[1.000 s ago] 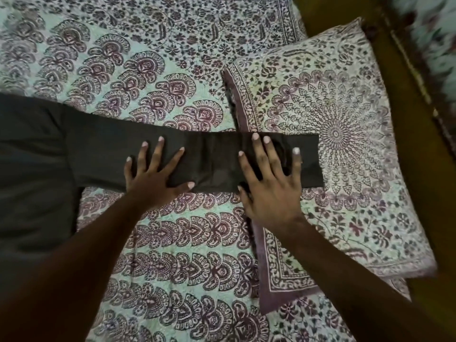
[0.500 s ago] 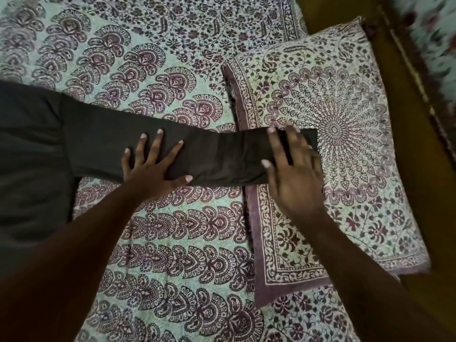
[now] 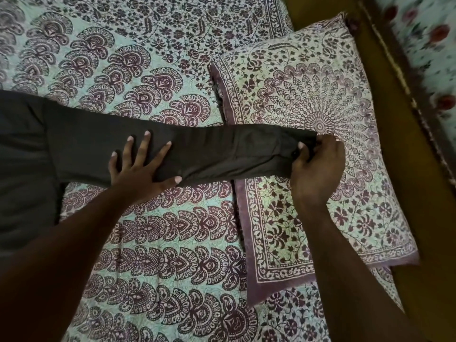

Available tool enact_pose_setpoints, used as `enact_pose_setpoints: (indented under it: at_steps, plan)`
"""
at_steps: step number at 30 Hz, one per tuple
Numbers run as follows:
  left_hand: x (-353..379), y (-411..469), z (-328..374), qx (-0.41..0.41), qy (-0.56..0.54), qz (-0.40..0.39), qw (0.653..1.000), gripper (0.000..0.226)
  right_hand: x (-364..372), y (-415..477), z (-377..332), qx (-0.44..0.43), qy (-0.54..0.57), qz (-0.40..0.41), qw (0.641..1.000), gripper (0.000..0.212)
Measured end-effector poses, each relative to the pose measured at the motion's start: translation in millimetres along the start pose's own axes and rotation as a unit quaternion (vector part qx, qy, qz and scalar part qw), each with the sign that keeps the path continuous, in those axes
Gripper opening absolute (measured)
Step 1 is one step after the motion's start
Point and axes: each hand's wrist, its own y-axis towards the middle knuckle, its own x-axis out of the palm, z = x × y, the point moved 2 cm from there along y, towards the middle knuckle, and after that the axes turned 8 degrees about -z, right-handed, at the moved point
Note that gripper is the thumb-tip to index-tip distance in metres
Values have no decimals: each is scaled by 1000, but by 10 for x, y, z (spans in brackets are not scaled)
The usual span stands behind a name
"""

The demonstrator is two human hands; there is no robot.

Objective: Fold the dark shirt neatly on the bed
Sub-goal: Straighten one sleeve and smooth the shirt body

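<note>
Bed (image 3: 148, 243) covered in teal-and-maroon paisley printed sheet; matching printed pillow (image 3: 320, 95) at right. Dark cotton shirt (image 3: 24, 156) lies at left, its long sleeve (image 3: 209, 154) stretched rightward onto the pillow. Left hand (image 3: 138, 174): flat, fingers spread, pressing mid-sleeve. Right hand (image 3: 318, 166): fingers pinching the sleeve cuff.

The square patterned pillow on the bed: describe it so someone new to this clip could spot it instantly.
Start from the bed's teal paisley-print bedspread and look right, beside the brown wooden frame. There lies the square cotton pillow, with the dark shirt's sleeve ending on it. Its cream cover, radiating mandala and plain mauve border set it apart.
</note>
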Motion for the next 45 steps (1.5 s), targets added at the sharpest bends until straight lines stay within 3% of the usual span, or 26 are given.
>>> enact_pose_setpoints:
  at_steps: [3, 5, 7, 9, 14, 17, 18, 20, 22, 24, 28, 30, 33, 36, 38, 40, 41, 43, 45]
  plan:
    - [-3, -3, -9, -1, 1, -2, 1000, 96, 39, -109, -205, -92, -116, 30, 989, 49]
    - [-4, -8, -5, 2, 2, -1, 1000, 96, 158, -215, -390, -229, -163, -70, 957, 57]
    - [-2, -6, -2, 5, 0, 1, 1000, 95, 334, -305, -382, -296, -238, -197, 904, 59]
    - [-6, -11, -2, 7, -4, 1, 1000, 95, 393, -300, -232, -283, -288, -231, 885, 59]
    - [-28, -23, -8, 13, -14, -5, 1000, 95, 321, -323, -177, -220, -312, -220, 898, 69]
    - [-124, 1, -76, 30, -70, -41, 996, 91, 381, -447, -449, -240, -304, -237, 891, 74]
    - [-195, 3, -148, 44, -112, -27, 992, 86, 442, -507, -550, -261, -302, -243, 884, 73]
    - [-362, -89, -387, 63, -163, 75, 982, 74, 627, -662, -752, -301, -292, -267, 868, 71]
    - [-448, -306, -784, 31, -102, 210, 972, 61, 900, -886, -988, -337, -276, -308, 846, 71]
    - [-411, -597, -1205, -40, -43, 282, 958, 54, 1169, -1136, -1253, -376, -249, -343, 824, 69]
    - [57, -1180, -1783, -147, -28, 225, 963, 71, 1709, -1630, -2006, -444, -165, -385, 792, 63]
    - [363, -1440, -1737, -121, -1, 154, 981, 80, 1965, -1811, -2444, -479, -131, -374, 784, 62]
    - [675, -1791, -1468, 7, 1, 96, 995, 80, 2382, -2018, -3104, -519, -127, -370, 760, 67]
    - [598, -1988, -1404, 135, -138, 108, 975, 62, 2732, -2145, -3384, -543, -159, -410, 715, 77]
    - [377, -2033, -1642, 82, -216, 194, 953, 51, 2822, -2204, -3299, -557, -181, -421, 692, 81]
    - [144, -1987, -2017, -18, -154, 258, 954, 52, 2687, -2223, -3084, -593, -187, -412, 666, 84]
    - [77, -1957, -2242, -58, -99, 253, 961, 57, 2571, -2240, -2957, -622, -190, -416, 636, 86]
    - [68, -1946, -2602, -97, -18, 191, 977, 71, 2318, -2246, -2698, -683, -199, -427, 558, 88]
    - [246, -2017, -2715, -94, 20, 134, 986, 82, 2132, -2203, -2511, -710, -205, -428, 521, 87]
